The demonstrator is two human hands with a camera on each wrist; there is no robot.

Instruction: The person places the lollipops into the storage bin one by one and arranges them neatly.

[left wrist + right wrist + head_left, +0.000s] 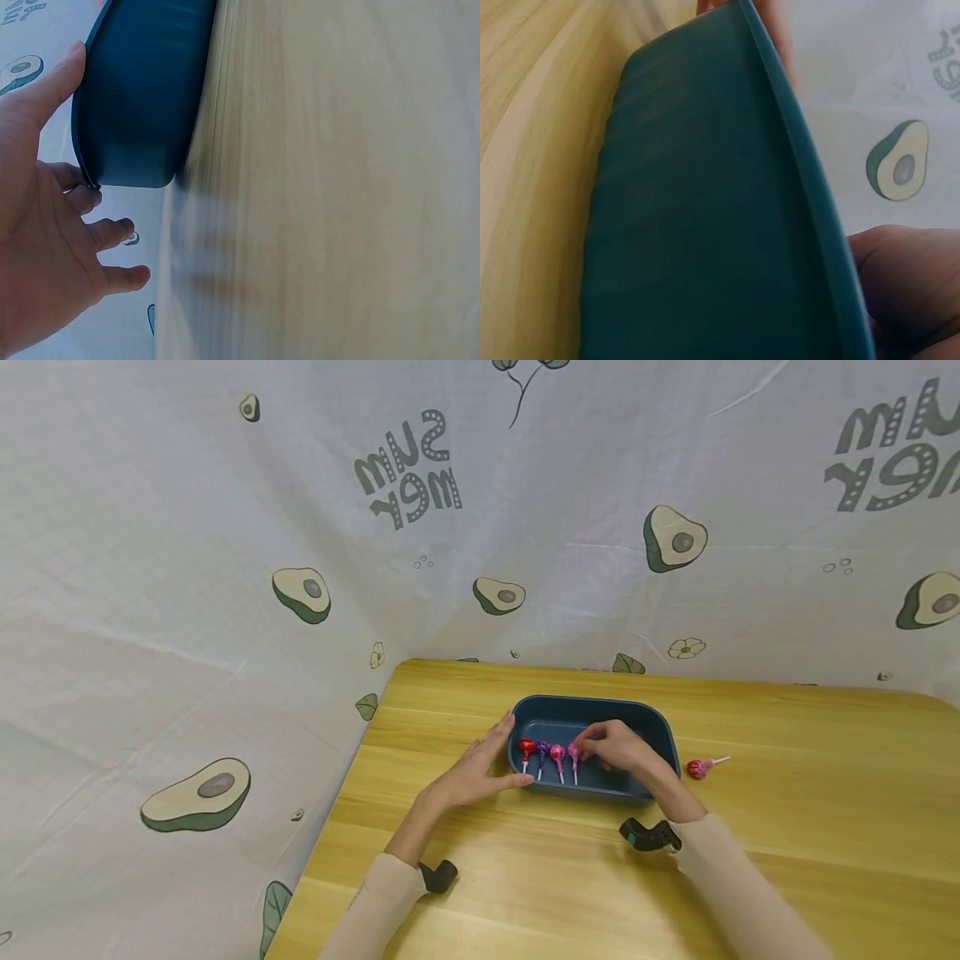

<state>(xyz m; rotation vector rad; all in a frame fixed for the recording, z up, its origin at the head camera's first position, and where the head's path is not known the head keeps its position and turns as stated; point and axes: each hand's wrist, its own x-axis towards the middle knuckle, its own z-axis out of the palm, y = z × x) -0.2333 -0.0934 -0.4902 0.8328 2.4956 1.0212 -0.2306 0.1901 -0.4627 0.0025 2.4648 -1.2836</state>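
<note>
A dark blue rectangular tray stands on the table. Inside its left half, a red lollipop, a purple lollipop and a pink lollipop line up side by side, sticks toward the front. My right hand reaches in and pinches another pink lollipop by its head, at the row's right end. The left hand spreads against the tray's left end, thumb at the front rim. In the right wrist view, the tray wall hides the lollipops and most of the right hand.
Another lollipop, red and pink, lies on the wooden table just right of the tray, its stick pointing right. A white curtain with avocado prints hangs behind the table and along its left side.
</note>
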